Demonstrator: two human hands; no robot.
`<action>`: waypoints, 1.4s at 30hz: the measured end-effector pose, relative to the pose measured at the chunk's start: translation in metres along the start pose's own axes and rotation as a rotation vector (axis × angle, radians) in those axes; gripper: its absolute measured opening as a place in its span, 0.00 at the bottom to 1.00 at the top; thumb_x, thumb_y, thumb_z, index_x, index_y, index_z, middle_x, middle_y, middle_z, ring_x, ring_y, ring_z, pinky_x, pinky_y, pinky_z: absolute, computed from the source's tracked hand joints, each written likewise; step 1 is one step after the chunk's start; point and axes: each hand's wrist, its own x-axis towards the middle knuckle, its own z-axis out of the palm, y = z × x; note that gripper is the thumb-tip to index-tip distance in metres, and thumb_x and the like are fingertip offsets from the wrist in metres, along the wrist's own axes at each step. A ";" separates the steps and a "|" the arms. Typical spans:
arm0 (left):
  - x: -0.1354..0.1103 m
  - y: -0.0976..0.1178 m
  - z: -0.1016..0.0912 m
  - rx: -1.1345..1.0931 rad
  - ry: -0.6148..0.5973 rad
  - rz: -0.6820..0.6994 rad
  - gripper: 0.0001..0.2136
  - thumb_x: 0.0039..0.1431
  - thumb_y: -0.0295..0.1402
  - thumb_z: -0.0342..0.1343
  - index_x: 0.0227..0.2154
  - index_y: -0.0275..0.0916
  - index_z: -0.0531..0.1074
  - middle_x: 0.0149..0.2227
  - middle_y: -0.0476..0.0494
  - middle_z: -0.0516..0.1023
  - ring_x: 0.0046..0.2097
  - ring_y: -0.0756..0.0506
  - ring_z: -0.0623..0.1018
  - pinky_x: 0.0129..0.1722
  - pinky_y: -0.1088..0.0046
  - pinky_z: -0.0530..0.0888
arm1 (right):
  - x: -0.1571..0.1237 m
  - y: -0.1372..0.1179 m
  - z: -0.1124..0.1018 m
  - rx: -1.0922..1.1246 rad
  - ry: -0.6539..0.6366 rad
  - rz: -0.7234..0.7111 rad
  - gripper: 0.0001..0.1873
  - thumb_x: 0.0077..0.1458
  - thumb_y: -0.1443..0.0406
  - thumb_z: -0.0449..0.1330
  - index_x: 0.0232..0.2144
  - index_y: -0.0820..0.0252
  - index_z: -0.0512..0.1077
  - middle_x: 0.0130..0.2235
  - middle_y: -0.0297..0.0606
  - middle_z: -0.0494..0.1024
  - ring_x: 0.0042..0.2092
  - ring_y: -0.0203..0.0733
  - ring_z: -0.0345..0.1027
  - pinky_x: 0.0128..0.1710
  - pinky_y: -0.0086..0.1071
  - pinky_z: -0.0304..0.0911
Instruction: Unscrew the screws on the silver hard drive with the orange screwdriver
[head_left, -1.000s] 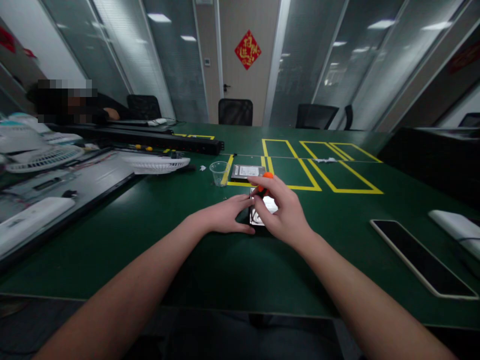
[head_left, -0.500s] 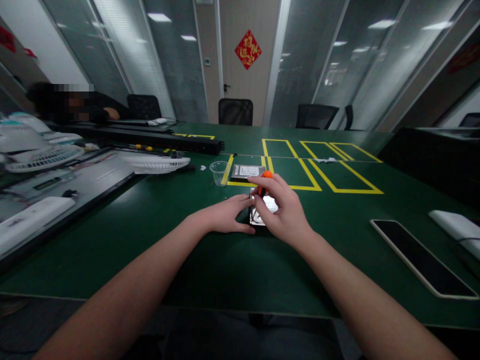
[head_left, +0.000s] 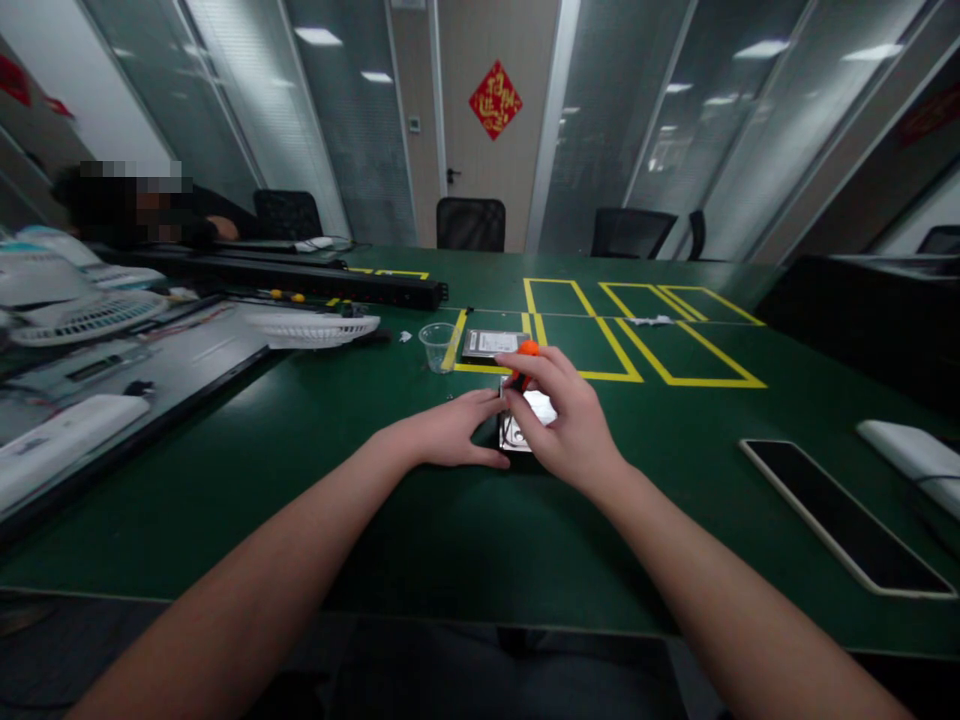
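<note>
A hard drive (head_left: 517, 436) with a shiny metal face lies on the green table in front of me, partly covered by my hands. My left hand (head_left: 457, 430) grips its left edge, thumb at the near side and fingers at the far side. In my right hand (head_left: 562, 415) is a screwdriver (head_left: 529, 349) with an orange and black handle, held over the far part of the drive. The screwdriver's tip is hidden by my fingers. Just beyond lies a second hard drive (head_left: 491, 343) with a white label, beside a clear plastic cup (head_left: 439, 350).
White fan parts (head_left: 311, 328) and a large grey panel (head_left: 187, 360) spread over the left side. Behind them run long black bars (head_left: 390, 289). A phone (head_left: 847, 515) lies at the right, near a white device (head_left: 915, 465). Another person (head_left: 202, 215) sits at the far left.
The screwdriver handle has tilted slightly to the left in my right hand. My left hand stays in place on the hard drive.
</note>
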 end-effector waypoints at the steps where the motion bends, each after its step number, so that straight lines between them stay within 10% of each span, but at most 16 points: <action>1: 0.000 0.000 0.000 0.001 0.000 -0.002 0.46 0.69 0.50 0.85 0.84 0.47 0.75 0.85 0.30 0.79 0.87 0.21 0.77 0.89 0.37 0.73 | 0.000 0.000 0.000 0.003 -0.006 0.003 0.25 0.82 0.70 0.64 0.71 0.45 0.88 0.65 0.47 0.89 0.63 0.57 0.87 0.65 0.54 0.87; 42: 0.000 0.001 -0.001 -0.009 0.003 -0.016 0.46 0.69 0.51 0.86 0.84 0.49 0.76 0.85 0.31 0.79 0.85 0.20 0.79 0.89 0.37 0.74 | 0.000 0.000 0.001 0.008 0.002 0.010 0.23 0.81 0.70 0.64 0.66 0.45 0.90 0.60 0.46 0.88 0.59 0.56 0.87 0.61 0.52 0.88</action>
